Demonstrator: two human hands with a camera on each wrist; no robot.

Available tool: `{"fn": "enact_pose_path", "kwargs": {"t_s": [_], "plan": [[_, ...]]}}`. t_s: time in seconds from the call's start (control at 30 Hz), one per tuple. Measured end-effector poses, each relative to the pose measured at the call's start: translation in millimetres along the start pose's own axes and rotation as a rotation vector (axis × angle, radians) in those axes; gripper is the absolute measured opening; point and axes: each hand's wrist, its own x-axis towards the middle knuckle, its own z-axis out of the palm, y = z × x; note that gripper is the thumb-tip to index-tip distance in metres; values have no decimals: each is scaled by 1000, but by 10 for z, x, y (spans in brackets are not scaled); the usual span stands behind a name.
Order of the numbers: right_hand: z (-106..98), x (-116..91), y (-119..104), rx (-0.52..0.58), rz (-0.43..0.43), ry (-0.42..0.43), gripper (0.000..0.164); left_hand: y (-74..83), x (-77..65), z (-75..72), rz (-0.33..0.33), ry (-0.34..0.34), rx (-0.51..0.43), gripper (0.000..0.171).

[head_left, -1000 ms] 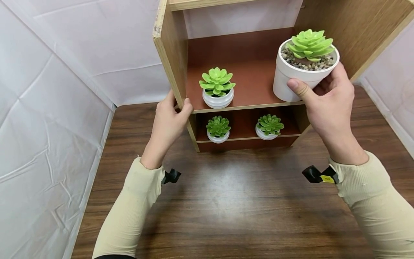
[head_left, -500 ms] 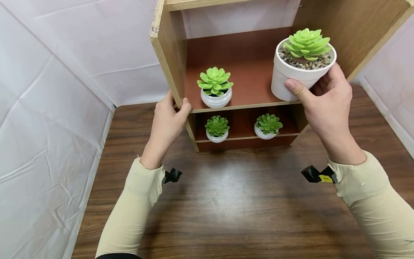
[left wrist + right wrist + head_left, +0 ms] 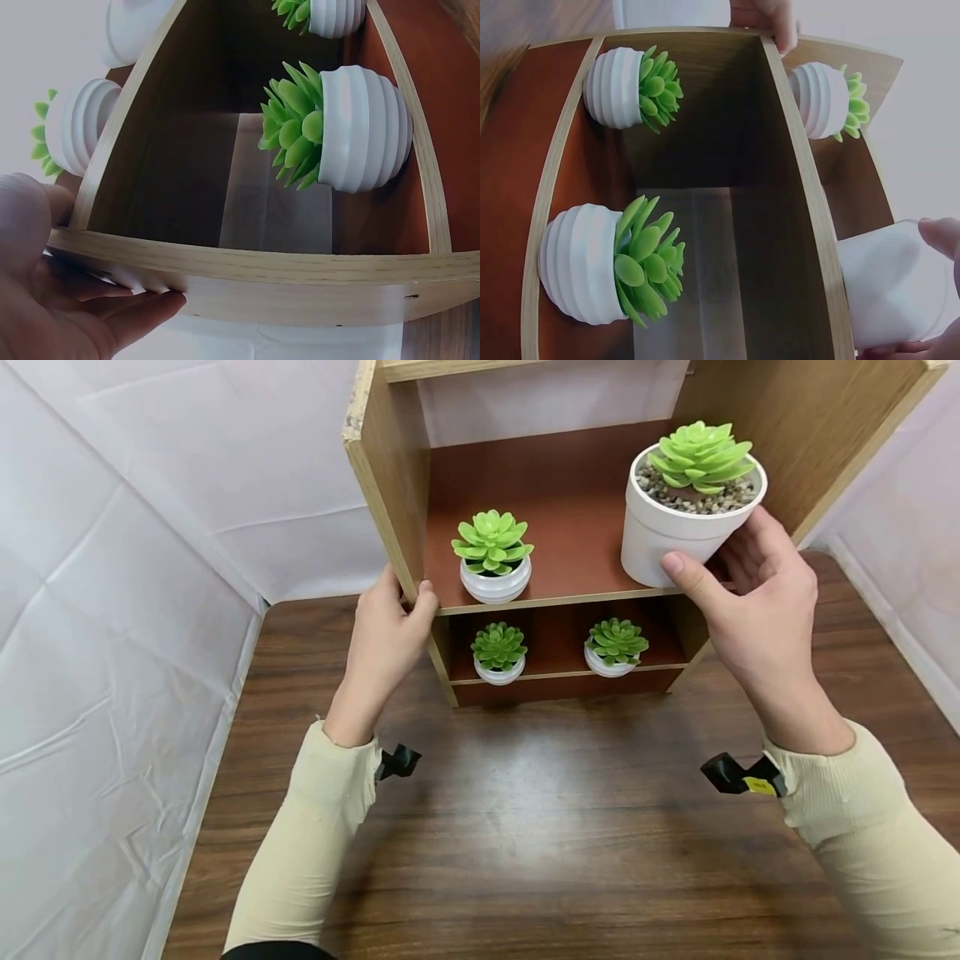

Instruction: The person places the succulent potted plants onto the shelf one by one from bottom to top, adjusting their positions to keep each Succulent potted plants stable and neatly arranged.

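In the head view my right hand [image 3: 765, 585] holds a large white pot [image 3: 663, 543] with a bright green succulent [image 3: 701, 456] and pebbles, thumb on the front and fingers round its right side. The pot's base sits at the front edge of the upper red-brown shelf [image 3: 555, 510]. My left hand [image 3: 390, 627] grips the left side panel [image 3: 393, 493] of the wooden shelf unit, the thumb at its front edge. From the left wrist view, its fingers [image 3: 142, 319] lie along the panel's outer face. A smaller potted succulent [image 3: 493, 556] stands left on that upper shelf.
Two small potted succulents, one on the left [image 3: 499, 653] and one on the right [image 3: 615, 647], stand on the lower shelf. The unit stands on a dark wood table [image 3: 510, 827]. White sheeting [image 3: 127, 610] covers the surrounding walls.
The whole scene shifts slightly left and up in the head view. My right thumb has slid a little down and right on the large pot. The left hand keeps its grip on the panel.
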Motion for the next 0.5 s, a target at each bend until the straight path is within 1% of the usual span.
{"fn": "enact_pose_path", "kwargs": {"t_s": [0.1, 0.23, 0.3, 0.37, 0.43, 0.5], "plan": [[3, -32, 9, -19, -13, 7, 57, 0, -10, 5, 5, 13, 16, 26], [-6, -99, 11, -109, -46, 10, 55, 0, -51, 23, 19, 22, 23, 29], [-26, -142, 13, -171, -62, 22, 55, -1, -90, 38, 47, 24, 24, 28], [-52, -186, 23, -195, -78, 39, 54, 1, -136, 57, 84, 27, 31, 30], [-74, -237, 39, -209, -105, 55, 52, 3, -194, 79, 118, 27, 51, 38], [-84, -287, 59, -216, -154, 62, 52, 7, -251, 99, 147, 35, 76, 47]]}}
